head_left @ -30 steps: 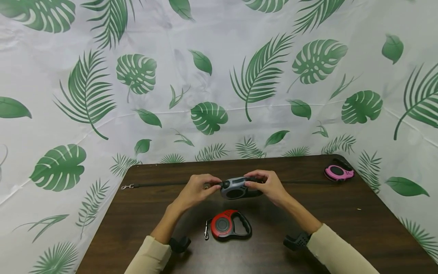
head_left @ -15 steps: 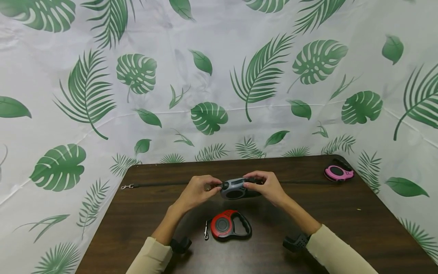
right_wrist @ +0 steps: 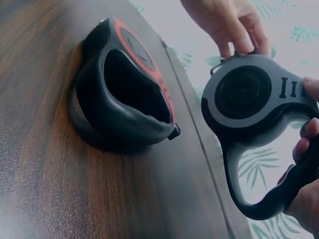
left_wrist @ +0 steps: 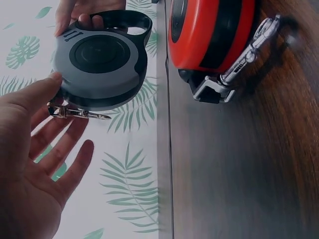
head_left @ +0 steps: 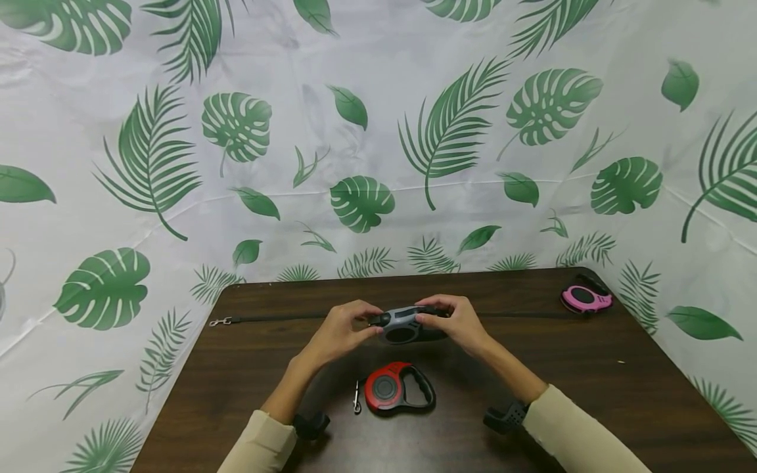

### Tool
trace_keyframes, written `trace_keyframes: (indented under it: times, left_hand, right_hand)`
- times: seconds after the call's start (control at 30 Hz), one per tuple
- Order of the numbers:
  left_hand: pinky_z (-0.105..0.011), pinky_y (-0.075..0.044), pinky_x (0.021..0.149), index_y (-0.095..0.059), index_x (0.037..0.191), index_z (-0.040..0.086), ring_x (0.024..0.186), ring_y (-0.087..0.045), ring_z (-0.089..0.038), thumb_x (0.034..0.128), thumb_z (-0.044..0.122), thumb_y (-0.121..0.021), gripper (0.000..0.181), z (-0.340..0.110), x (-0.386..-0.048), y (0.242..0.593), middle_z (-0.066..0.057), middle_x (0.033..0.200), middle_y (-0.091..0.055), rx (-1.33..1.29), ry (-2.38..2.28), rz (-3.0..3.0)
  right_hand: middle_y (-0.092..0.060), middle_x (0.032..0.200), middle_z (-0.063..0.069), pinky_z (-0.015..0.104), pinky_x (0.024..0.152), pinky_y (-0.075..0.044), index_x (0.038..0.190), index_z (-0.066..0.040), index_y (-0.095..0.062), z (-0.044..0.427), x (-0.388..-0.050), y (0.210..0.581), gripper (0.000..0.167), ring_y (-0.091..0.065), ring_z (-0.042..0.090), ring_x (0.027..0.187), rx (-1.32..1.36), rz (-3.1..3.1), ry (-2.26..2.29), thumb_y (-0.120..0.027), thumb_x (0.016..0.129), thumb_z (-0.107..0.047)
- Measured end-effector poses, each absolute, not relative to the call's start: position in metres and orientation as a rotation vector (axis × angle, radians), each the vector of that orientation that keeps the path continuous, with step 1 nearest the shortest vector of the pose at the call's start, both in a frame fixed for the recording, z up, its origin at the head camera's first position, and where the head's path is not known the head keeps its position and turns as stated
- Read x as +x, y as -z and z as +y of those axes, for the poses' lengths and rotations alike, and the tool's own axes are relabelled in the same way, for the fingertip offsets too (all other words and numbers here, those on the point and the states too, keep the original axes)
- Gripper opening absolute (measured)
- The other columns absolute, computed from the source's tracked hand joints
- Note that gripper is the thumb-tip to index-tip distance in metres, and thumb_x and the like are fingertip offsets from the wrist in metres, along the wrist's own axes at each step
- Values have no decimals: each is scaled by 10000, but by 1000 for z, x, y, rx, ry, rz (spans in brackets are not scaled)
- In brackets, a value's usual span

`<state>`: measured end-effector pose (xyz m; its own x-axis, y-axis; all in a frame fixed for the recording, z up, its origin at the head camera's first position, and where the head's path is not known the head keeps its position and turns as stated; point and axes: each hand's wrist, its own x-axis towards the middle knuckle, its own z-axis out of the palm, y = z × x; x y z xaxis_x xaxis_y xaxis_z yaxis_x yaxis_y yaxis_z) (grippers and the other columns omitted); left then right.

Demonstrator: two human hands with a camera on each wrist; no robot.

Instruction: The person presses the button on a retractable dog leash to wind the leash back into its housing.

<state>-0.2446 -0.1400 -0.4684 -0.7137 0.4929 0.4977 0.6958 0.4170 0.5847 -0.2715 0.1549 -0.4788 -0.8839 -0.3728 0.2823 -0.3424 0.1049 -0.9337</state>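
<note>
hovering above the bench (head_left: 248, 394), the gray retractable leash (head_left: 403, 316) lay with its long axis sideways, beyond the red retractable leash (head_left: 386, 389). the left hand (head_left: 342, 330) pinched its nozzle (head_left: 385, 319); the right hand (head_left: 463, 323) gripped its handle (right_wrist: 260, 210).

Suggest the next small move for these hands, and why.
Probably, the left hand should pinch the metal clip and draw it gently outward: the clip sits close against the grey leash, within easy reach of the left fingers, while the right hand grips the handle, which should steady the pull.
</note>
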Motion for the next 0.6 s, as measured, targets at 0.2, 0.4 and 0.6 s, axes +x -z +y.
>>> trace_keyframes:
  times: [0.2, 0.4, 0.6]
  left_hand:
    - [-394, -621, 905, -707, 1287, 48, 1040, -736, -223, 908, 110, -857, 413, -146, -247, 472, -104, 1221, -746, -1017, 1188, -2534]
    - [-398, -622, 899, -712, 1255, 36, 1050, -751, -246, 901, 86, -858, 386, -158, -247, 478, -117, 1188, -759, -979, 1130, -2568]
    - [-402, -627, 882, -720, 1204, 31, 1027, -767, -270, 867, 64, -880, 374, -168, -247, 481, -116, 1131, -770, -974, 1041, -2592]
  right_hand:
    - [-781, 1085, 79, 309, 681, -591, 1149, -87, -805, 142, -277, 480, 226, -660, 204, 854, -823, 2321, 1900, -831, 933, -147]
    - [-765, 1104, 104, 268, 667, -548, 1173, -84, -799, 126, -284, 487, 231, -599, 235, 822, -920, 2339, 1834, -811, 948, -131]
    - [-769, 1110, 119, 261, 723, -545, 1206, -37, -778, 117, -287, 495, 268, -640, 191, 858, -1033, 2289, 1789, -798, 949, -113]
